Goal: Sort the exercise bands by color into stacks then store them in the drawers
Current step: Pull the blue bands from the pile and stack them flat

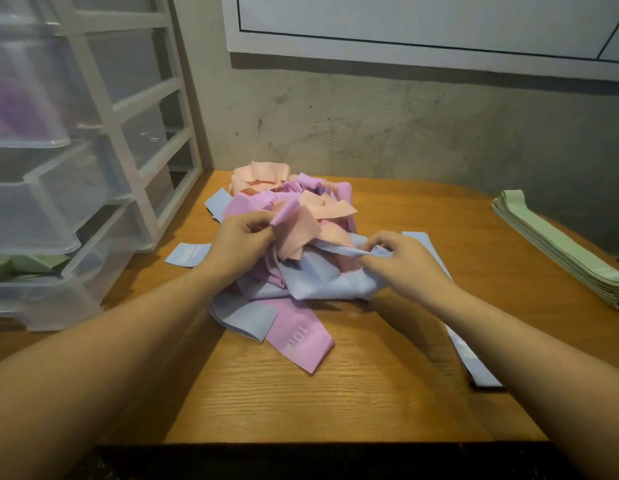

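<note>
Wooden table (335, 403), band pile (287, 237), green stack (560, 247)

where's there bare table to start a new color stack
Bare wood lies between the mixed pile and the green stack at the right edge, and along the near edge in front of the pink 10LB band. The middle is crowded, with both hands in the pile.

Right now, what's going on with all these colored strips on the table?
A person is sorting a mixed pile of exercise bands on a wooden table. The left hand pinches a pink band, and the right hand grips a blue band. A green stack is already sorted at the right; the plastic drawers stand at the left.
</note>
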A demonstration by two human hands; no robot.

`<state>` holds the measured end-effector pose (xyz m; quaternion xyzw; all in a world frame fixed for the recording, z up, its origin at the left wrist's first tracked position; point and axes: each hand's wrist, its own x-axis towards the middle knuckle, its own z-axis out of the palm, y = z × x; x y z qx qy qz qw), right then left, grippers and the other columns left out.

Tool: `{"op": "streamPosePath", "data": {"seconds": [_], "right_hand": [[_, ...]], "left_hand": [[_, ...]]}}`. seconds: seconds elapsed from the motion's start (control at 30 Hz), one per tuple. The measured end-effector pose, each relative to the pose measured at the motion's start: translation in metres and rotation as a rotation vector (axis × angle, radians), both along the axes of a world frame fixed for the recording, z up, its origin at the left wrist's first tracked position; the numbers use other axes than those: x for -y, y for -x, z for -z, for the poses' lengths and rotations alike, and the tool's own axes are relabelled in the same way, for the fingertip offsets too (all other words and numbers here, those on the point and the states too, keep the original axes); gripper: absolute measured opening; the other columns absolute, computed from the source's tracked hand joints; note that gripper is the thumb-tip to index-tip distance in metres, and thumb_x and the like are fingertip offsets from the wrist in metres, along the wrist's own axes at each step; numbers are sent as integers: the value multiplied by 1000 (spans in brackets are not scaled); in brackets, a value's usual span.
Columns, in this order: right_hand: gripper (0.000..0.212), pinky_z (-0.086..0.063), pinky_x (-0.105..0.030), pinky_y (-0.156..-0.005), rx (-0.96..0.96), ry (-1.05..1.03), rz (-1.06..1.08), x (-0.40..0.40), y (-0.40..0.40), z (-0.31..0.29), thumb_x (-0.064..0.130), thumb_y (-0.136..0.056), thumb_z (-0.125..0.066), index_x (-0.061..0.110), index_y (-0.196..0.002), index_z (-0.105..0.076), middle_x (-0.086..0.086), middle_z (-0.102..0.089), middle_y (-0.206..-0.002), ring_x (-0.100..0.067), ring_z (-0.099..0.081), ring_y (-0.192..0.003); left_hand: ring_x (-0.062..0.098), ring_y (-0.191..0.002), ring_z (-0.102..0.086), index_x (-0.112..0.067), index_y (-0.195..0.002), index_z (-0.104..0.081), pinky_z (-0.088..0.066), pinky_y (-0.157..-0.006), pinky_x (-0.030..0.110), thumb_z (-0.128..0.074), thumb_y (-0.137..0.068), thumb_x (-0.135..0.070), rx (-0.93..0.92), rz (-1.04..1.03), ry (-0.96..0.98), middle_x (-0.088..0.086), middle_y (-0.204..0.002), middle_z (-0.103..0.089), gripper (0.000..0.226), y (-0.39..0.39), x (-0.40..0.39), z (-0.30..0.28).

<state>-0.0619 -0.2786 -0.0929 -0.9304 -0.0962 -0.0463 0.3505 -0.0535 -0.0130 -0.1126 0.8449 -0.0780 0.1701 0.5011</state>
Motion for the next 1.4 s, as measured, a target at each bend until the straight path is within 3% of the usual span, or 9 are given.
{"op": "streamPosePath", "data": {"seconds": [0.17,0.27,0.43,0.7,0.83,0.97,1.17,1.3,1.4], "right_hand": [[17,-39,-29,-65,65,-238,-2,-3,8,-10,25,-85,-75,12,-78,-66,-3,-67,-81,-11,-53,-74],[34,-33,-25,-56,32,-208,21,-3,9,-15,31,-83,-78,1,-78,-62,-1,-56,-70,-8,-45,-63],[29,-37,-21,-53,-162,-190,-24,-1,16,-13,36,-86,-76,10,-79,-64,6,-55,-69,-7,-49,-62],[15,-30,-24,-44,-117,-598,-86,-7,26,-28,14,-97,-61,10,-84,-54,-6,-60,-68,-25,-48,-61],[14,-30,-25,-43,-101,-598,-79,-7,26,-34,13,-97,-58,8,-84,-54,-15,-54,-75,-28,-48,-66],[14,-28,-24,-43,-111,-621,-30,-8,26,-38,11,-96,-57,4,-83,-54,-16,-51,-78,-25,-46,-67],[11,-28,-25,-47,-187,-806,-19,-7,32,-51,19,-97,-56,15,-86,-55,-5,-55,-70,-17,-50,-57],[28,-34,-26,-50,-213,-881,-59,-3,37,-57,36,-82,-61,13,-96,-57,-5,-55,-78,-14,-51,-65],[22,-35,-26,-50,-206,-850,-39,2,41,-58,32,-88,-60,12,-96,-57,-3,-55,-77,-15,-51,-67]], "left_hand": [[12,-90,-65,-37,-129,-51,-58,-74,35,-62,-97,-23,34,-88,-50,-8,-98,-65,37,-2,2,-2],[-6,-95,-60,-44,-142,-40,-57,-80,24,-62,-98,-20,64,-133,111,-16,-110,-55,55,-6,10,-12],[-10,-88,-58,-26,-110,-71,-48,-78,7,-53,-102,-10,24,-115,165,-24,-103,-61,26,-7,19,-18],[15,-97,-65,-29,-103,-72,-53,-84,29,-57,-93,-3,-159,-213,181,-4,-109,-69,32,-9,2,-17],[13,-99,-59,-22,-121,-66,-38,-82,23,-61,-98,-16,-174,-91,-138,-3,-119,-63,23,-5,6,-14],[10,-105,-51,-24,-103,-70,-40,-90,29,-54,-100,-43,-147,-39,-83,-3,-118,-54,25,10,21,-14],[8,-108,-47,-26,-110,-72,-34,-91,34,-36,-95,-45,214,-18,-446,-10,-115,-58,43,35,26,-9],[3,-125,-41,-34,-137,-55,-26,-106,34,-45,-84,-29,66,304,-581,-18,-134,-54,54,40,23,-4],[5,-109,-48,-37,-117,-68,-30,-99,41,-44,-88,-58,107,258,-704,-20,-110,-62,42,40,17,3]]}}
